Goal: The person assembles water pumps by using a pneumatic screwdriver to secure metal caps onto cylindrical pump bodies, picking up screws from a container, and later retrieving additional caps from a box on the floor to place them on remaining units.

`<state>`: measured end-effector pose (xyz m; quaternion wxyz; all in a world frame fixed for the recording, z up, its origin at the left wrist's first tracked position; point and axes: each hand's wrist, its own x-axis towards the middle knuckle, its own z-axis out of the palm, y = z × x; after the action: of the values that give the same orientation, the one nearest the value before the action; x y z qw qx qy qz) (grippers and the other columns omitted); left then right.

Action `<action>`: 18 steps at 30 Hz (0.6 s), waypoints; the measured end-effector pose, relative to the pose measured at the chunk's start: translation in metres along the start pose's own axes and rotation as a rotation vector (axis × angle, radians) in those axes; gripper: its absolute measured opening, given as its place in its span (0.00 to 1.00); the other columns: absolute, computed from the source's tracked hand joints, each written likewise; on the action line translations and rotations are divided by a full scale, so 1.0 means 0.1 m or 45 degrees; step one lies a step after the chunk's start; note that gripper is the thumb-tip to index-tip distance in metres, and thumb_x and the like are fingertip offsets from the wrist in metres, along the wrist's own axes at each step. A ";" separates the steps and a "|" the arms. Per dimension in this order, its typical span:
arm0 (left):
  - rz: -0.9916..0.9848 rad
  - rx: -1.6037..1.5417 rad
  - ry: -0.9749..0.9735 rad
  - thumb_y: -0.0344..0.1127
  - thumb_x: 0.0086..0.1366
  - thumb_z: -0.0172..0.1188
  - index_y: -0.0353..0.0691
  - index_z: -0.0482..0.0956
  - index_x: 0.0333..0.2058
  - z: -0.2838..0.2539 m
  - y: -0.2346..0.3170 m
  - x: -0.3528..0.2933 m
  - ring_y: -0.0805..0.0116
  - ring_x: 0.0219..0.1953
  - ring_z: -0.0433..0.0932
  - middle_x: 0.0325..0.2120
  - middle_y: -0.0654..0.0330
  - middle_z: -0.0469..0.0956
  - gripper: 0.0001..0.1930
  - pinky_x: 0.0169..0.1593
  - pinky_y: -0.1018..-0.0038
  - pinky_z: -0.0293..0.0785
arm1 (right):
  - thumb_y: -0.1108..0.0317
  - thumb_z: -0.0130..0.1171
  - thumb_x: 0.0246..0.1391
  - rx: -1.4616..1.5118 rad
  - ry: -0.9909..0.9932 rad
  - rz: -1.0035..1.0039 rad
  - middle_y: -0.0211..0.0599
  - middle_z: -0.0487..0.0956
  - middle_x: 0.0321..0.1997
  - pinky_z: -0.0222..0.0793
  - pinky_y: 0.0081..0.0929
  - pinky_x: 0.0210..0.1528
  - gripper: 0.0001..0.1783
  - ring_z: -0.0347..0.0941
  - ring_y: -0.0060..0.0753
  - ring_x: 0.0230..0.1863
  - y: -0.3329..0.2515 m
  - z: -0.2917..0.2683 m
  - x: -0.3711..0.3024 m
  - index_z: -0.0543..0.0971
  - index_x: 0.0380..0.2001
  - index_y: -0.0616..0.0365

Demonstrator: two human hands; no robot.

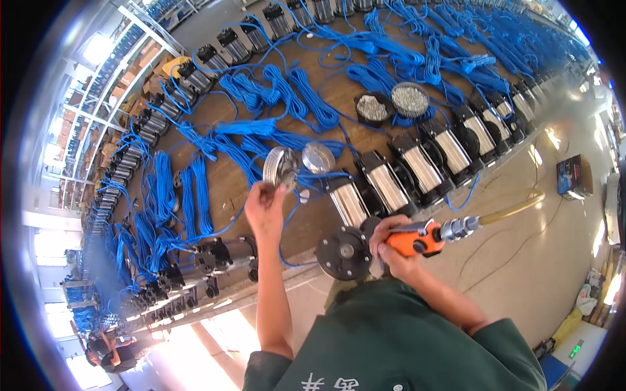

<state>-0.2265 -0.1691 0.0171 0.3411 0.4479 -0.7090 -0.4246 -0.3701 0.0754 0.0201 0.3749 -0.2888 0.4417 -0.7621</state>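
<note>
My left hand (263,202) is closed on a round silver metal part (280,167), held on edge over the table. Beside it lies a shallow round silver dish or cap (318,158). My right hand (393,246) grips an orange air tool (416,240) with a metal coupling (460,228) and a yellowish hose (512,207). Just left of that hand, a black round end flange with bolts (345,253) faces up, close to my body. The tip of the tool is hidden behind my fingers, so I cannot tell whether it touches the flange.
Silver-bodied motors (385,182) line the table's right edge, with more motors (225,254) along its left side. Bundles of blue cable (313,98) cover much of the brown tabletop (228,176). Two bowls of small metal parts (409,100) stand among them. Another person (111,352) is at lower left.
</note>
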 end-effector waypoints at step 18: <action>0.310 0.726 -0.465 0.38 0.44 0.75 0.36 0.63 0.61 0.20 0.84 -1.44 0.49 0.52 0.64 0.52 0.48 0.62 0.45 0.57 0.61 0.62 | 0.80 0.51 0.44 0.354 0.367 0.052 0.36 0.73 0.24 0.69 0.27 0.26 0.16 0.69 0.28 0.21 -0.11 -0.57 0.10 0.69 0.41 0.67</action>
<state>-0.2204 -0.0100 0.0698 0.1182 0.3541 -0.8964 -0.2391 -0.4229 0.0968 0.0056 0.3593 -0.1131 0.3872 -0.8415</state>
